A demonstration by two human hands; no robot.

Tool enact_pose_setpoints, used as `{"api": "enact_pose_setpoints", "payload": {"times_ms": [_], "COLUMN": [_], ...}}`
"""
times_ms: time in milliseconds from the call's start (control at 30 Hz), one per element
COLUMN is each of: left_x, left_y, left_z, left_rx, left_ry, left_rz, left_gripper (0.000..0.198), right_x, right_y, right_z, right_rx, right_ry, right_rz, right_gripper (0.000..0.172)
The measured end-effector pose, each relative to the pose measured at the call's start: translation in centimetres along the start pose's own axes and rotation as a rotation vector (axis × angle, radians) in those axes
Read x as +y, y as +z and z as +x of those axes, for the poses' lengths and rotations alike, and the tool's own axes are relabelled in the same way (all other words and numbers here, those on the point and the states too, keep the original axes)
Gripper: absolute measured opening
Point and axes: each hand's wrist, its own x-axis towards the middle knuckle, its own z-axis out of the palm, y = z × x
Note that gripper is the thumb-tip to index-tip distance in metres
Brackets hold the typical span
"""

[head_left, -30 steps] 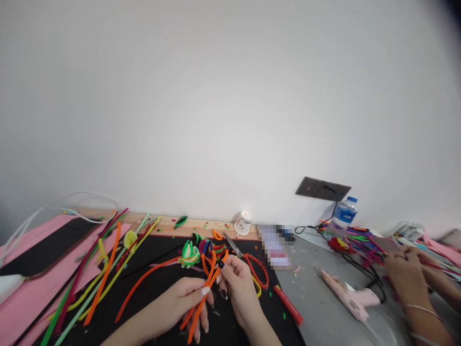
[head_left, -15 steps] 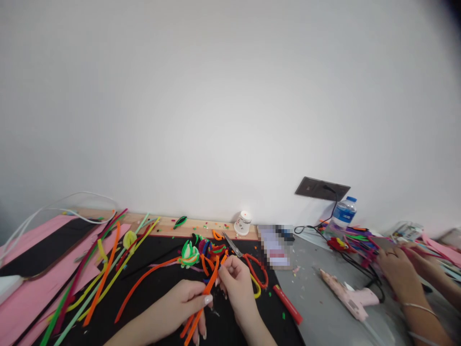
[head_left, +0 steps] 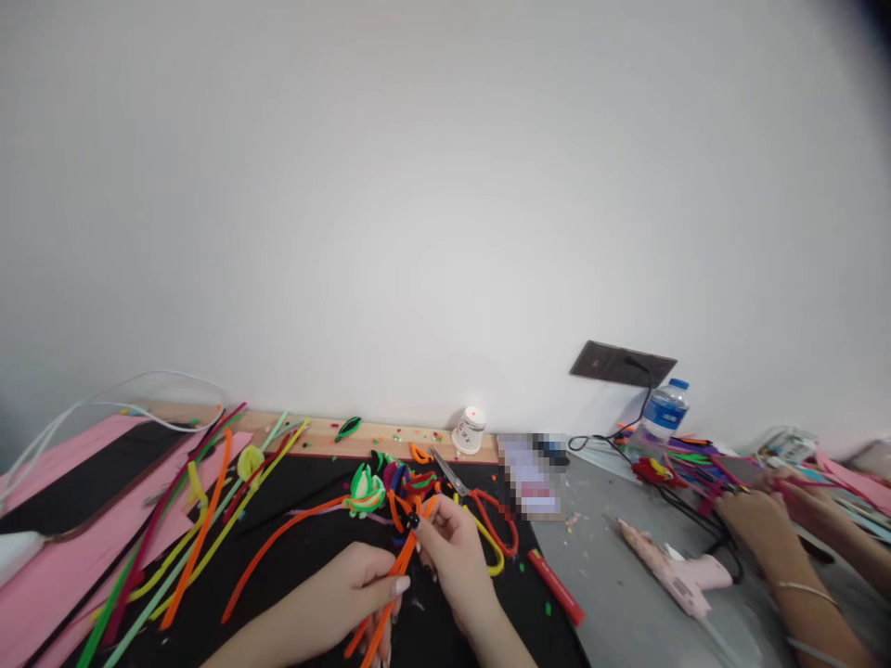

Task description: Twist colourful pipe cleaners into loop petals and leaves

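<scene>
Head view: my left hand (head_left: 348,594) pinching orange pipe cleaner (head_left: 390,580) low, over black mat on desk (head_left: 626,594). My right hand (head_left: 449,547) pinching its upper end. Step, I judge: bending stem. Next needs firm twist, lower grip steady. Scissors (head_left: 449,473) just beyond.

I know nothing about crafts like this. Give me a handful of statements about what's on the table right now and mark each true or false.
1. Both hands, the left hand and the right hand, hold the orange pipe cleaner. True.
2. The pink glue gun is in the right hand. False: it lies on the grey table, untouched.
3. The scissors lie on the black mat beyond the hands. True.
4. The water bottle lies on its side. False: it stands upright near the wall socket.
5. Another person's hands are at the right. True.
</scene>
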Motion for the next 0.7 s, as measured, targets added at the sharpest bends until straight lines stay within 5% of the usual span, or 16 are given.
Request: {"api": "enact_pose_setpoints", "payload": {"times_ms": [700], "left_x": [0.5], "left_y": [-0.75], "left_z": [0.54], "left_rx": [0.118], "left_ry": [0.056], "left_rz": [-0.011], "left_gripper": [0.037], "right_x": [0.35], "right_y": [0.19], "right_z": [-0.3], "right_rx": [-0.019], "right_ry": [0.069], "right_rz": [-0.139], "right_gripper": [0.026]}}
